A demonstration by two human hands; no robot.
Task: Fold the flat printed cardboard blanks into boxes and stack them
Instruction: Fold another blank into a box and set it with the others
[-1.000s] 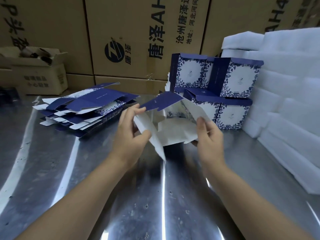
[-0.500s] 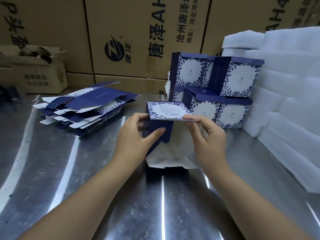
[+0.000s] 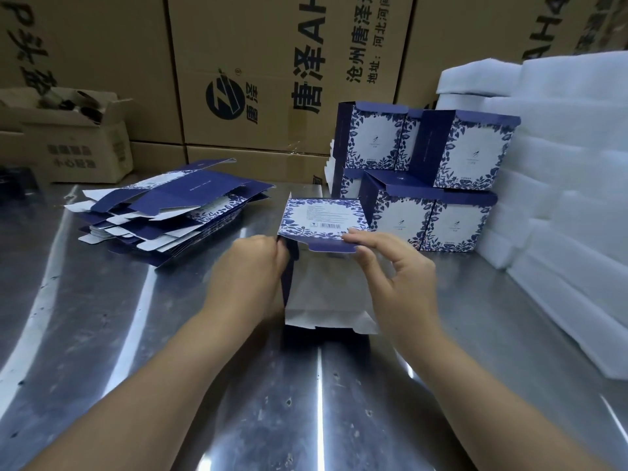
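A half-folded box stands on the steel tabletop between both hands, its flowered lid panel with a barcode turned up. The left hand is curled against the box's upper left corner, fingers gripping that edge. The right hand pinches the lid's blue front flap at its right end between thumb and forefinger, its other fingers loosely spread. Flat blanks lie piled to the left. Finished boxes are stacked just behind, beside white foam, with cartons at the back.
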